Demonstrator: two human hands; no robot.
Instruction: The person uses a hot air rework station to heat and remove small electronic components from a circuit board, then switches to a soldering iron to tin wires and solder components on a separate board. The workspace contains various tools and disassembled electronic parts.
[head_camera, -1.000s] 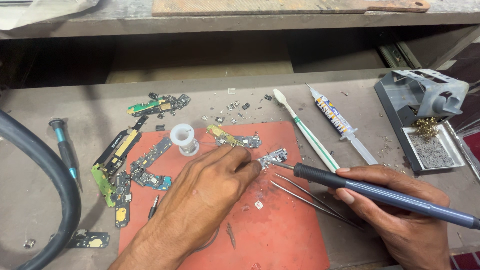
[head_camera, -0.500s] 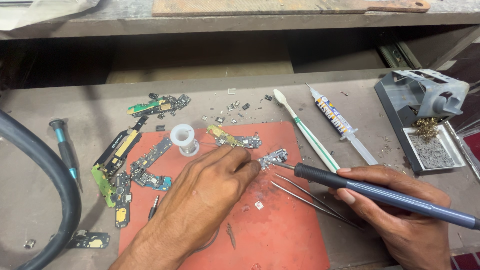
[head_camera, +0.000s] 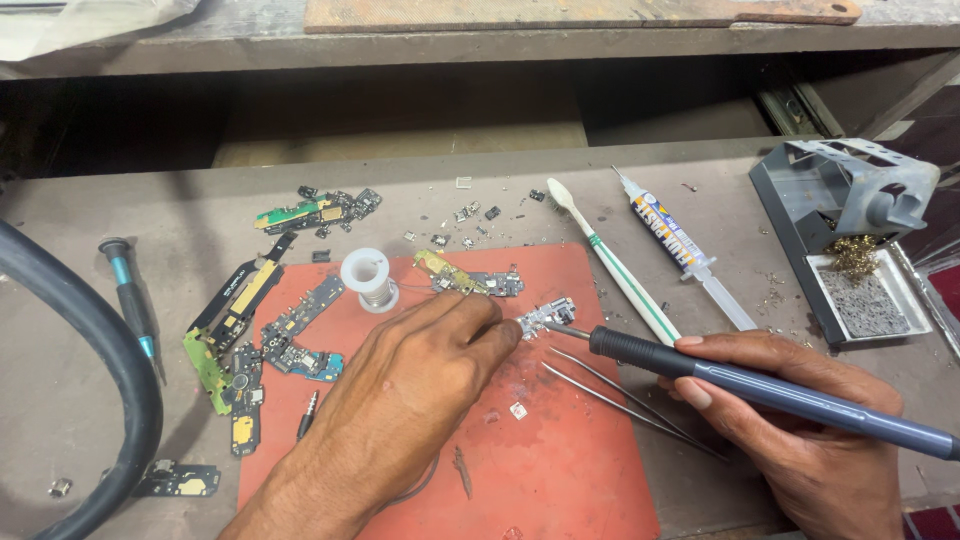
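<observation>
Between the two hands, near the middle of the red mat (head_camera: 560, 460), lies a small silvery circuit board (head_camera: 545, 316), its long axis running roughly left to right. The left hand (head_camera: 420, 380) comes from the near edge of the desk (head_camera: 700, 170), fingers curled narrow with their tips pressed at the board's left end; whether they pinch solder wire I cannot tell. The right hand (head_camera: 800, 420) is wrapped around a dark blue soldering iron (head_camera: 760, 385), a long smooth pen shape angled from the right edge toward the board, metal tip meeting its right end. The left hand is the nearer.

Just under the iron rest thin steel tweezers (head_camera: 620, 400), pointing the same way. Beside the left knuckles stands a white solder spool (head_camera: 366, 277), and another narrow board with gold and grey parts (head_camera: 465, 278) lies just beyond the fingertips. Green and black flex boards (head_camera: 250, 340) are strewn along the mat's left side, with a teal screwdriver (head_camera: 130, 300) and a thick black hose (head_camera: 120, 390) further left. Toward the far right lie a white toothbrush (head_camera: 610, 265), a flux syringe (head_camera: 680, 250) and a grey iron stand (head_camera: 850, 230) with brass wool
</observation>
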